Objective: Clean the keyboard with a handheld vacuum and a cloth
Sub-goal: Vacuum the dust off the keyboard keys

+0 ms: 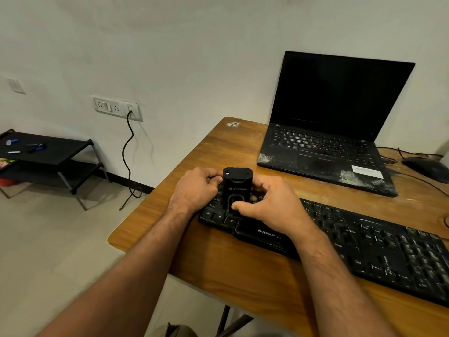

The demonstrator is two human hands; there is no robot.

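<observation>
Hands, left hand [195, 188] and right hand [272, 205] gripping vacuum [237, 188], upright on keyboard [364, 242]

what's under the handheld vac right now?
The handheld vacuum stands on the left end of the keyboard, gripped by the left hand and right hand. Ctrl and Alt keys show beside it; keys beneath are hidden.

Keyboard [340, 239] lay along desk [194, 161] front. Handheld vacuum [237, 190] stood upright on keyboard's left end, between left hand [194, 188] and right hand [272, 205]. Laptop [328, 142] sat behind keyboard; mouse [425, 167] right of laptop. Shelf [48, 156] stood on floor far left, wall socket [116, 107] above it.
</observation>
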